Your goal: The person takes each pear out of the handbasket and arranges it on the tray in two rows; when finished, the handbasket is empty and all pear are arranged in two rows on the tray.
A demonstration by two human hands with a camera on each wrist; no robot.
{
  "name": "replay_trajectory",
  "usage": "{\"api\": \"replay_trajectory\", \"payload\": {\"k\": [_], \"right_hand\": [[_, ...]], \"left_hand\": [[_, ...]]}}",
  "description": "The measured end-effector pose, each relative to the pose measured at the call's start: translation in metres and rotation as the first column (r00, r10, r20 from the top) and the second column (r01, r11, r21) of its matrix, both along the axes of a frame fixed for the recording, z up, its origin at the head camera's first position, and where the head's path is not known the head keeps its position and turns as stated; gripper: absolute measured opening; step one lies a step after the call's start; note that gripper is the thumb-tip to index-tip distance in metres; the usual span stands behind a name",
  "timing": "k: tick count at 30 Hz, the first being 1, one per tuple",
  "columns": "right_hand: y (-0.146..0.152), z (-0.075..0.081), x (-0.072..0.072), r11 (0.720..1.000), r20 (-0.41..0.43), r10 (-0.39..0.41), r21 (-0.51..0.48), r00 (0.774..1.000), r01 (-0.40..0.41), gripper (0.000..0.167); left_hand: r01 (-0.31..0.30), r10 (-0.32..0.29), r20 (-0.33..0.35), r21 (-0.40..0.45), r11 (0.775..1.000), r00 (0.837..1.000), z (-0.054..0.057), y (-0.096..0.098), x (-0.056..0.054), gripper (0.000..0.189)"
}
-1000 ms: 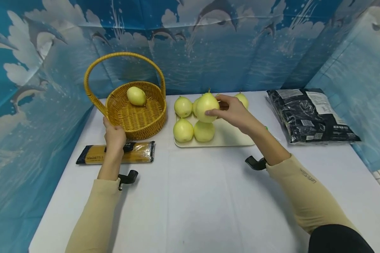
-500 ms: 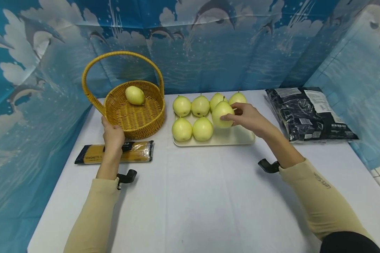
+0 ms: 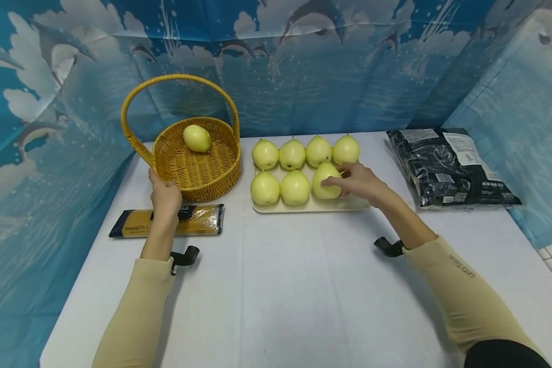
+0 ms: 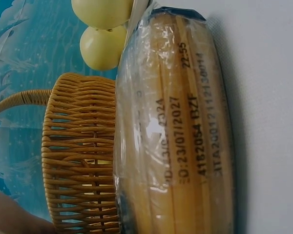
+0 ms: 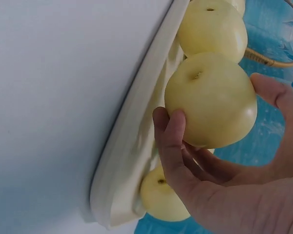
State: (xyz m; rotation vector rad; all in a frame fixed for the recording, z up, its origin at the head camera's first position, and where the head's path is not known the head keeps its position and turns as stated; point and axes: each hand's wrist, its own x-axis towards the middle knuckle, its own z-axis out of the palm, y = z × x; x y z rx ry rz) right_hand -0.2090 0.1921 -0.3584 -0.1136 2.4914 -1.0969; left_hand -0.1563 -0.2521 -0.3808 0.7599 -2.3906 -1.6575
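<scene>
My right hand (image 3: 361, 181) grips a pale yellow-green pear (image 3: 326, 180), low over the front row of a cream tray (image 3: 340, 204). In the right wrist view the thumb lies on one side of this pear (image 5: 210, 100) and curled fingers on the other. Two pears stand to its left, and several more line the tray's back row. My left hand (image 3: 166, 200) holds the near left side of a wicker basket (image 3: 198, 174) with a tall looped handle. One pear (image 3: 197, 138) lies inside the basket. The left wrist view shows only part of that hand (image 4: 14, 214), beside the basket's rim.
A pack of spaghetti (image 3: 198, 221) lies in front of the basket, partly under the left wrist. At the back right sits a black plastic package (image 3: 451, 168) with white labels. A blue dolphin-print curtain (image 3: 276, 76) hangs behind the white table (image 3: 285, 286).
My right hand has carried the pear rightward and then down to the tray's front row, uncovering the back-row pears. The left hand and the basket stay in place.
</scene>
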Motion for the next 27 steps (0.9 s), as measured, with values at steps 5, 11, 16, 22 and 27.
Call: {"api": "replay_trajectory", "payload": {"k": [5, 11, 16, 22, 27], "right_hand": [[-0.0017, -0.0054, -0.0004, 0.999, 0.006, 0.010, 0.045, 1.000, -0.011, 0.092], [-0.0024, -0.0084, -0.0022, 0.999, 0.012, 0.031, 0.036, 0.999, -0.032, 0.078], [-0.0014, -0.0080, -0.0014, 0.999, 0.018, 0.034, 0.023, 0.999, -0.035, 0.082], [0.0002, -0.0083, -0.0005, 0.999, -0.003, 0.027, 0.023, 1.000, -0.027, 0.095], [0.0010, -0.0082, -0.0004, 1.000, -0.026, 0.012, 0.029, 1.000, -0.012, 0.101]], "left_hand": [[0.003, -0.003, 0.005, 0.001, 1.000, 1.000, 0.0004, 0.0005, -0.0001, 0.070], [-0.002, 0.002, 0.014, -0.012, 1.000, 1.000, 0.0001, -0.0010, -0.0003, 0.070], [0.005, -0.005, 0.025, -0.003, 1.000, 1.000, 0.0007, -0.0021, -0.0002, 0.069], [0.023, -0.023, 0.002, 0.051, 0.998, 1.000, 0.0050, -0.0019, 0.0032, 0.068], [0.036, -0.030, -0.058, 0.102, 0.994, 0.998, 0.0056, -0.0031, 0.0051, 0.067]]}}
